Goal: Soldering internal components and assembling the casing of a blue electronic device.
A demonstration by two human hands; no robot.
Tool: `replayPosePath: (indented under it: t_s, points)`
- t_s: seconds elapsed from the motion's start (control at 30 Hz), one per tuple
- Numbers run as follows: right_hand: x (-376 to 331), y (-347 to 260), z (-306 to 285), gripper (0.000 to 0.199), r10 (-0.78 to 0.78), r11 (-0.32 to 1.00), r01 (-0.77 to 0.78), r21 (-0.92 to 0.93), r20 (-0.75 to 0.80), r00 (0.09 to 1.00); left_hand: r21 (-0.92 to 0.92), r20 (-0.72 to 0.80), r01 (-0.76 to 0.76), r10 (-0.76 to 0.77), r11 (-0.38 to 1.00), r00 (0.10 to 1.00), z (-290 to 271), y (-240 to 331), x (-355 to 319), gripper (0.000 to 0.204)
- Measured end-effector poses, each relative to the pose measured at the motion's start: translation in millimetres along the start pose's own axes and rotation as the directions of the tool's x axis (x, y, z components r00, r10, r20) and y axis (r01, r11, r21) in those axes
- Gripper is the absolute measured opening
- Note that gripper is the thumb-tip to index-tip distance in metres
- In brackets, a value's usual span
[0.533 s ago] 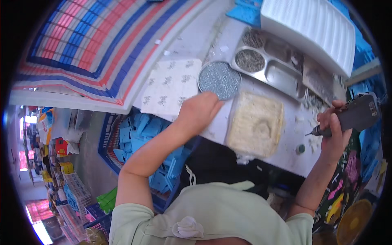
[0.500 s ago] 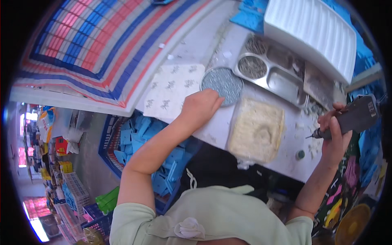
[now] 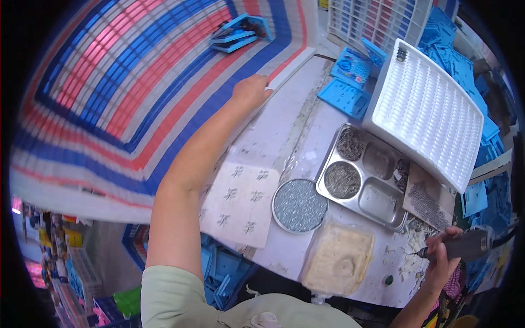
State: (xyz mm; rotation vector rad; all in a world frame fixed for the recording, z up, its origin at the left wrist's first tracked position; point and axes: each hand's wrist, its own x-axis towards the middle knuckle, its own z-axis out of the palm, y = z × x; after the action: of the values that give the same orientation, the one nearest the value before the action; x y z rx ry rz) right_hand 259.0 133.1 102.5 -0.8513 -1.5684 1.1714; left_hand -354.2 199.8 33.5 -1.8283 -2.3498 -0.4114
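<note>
My left hand [image 3: 251, 92] is stretched out at the far left, over the rim of a large crate [image 3: 298, 68] lined with red, white and blue striped sheeting. Its fingers are curled together; whatever they may hold is hidden. My right hand [image 3: 442, 262] grips a dark grey electric screwdriver [image 3: 467, 246], its thin bit pointing left over the table. Left of that bit lies a pale yellow block [image 3: 336, 259] wrapped in clear plastic, with a hollow in its top. A round dish of small silvery metal pieces [image 3: 301, 205] sits beyond the block.
A steel compartment tray [image 3: 358, 210] holds small dark metal parts. Behind it leans a white ribbed plastic tray [image 3: 429, 115]. Blue plastic panels [image 3: 344, 97] lie at the back, others [image 3: 240, 37] inside the crate. A marked white sheet [image 3: 240, 205] lies left of the dish.
My left hand has left the round dish and reached forward to the crate's rim. The view has shifted toward the far side; the right hand still holds the screwdriver.
</note>
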Motion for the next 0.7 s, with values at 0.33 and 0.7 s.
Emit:
replayPosePath:
  t_s: [0.33, 0.7]
  points:
    - [9.9, 6.3, 26.2, 0.051, 0.076, 0.997, -0.079, -0.015, -0.116, 0.99, -0.578, 0.371, 0.43, -0.246, 0.693, 0.896, 160.1, 135.9, 247.4, 0.072]
    - [15.4, 6.2, 37.8, 0.079, -0.43, 0.866, 0.24, -0.439, -0.41, 0.804, -0.507, -0.44, -0.156, -0.098, 0.848, 0.893, -10.1, 130.8, 105.0, 0.028]
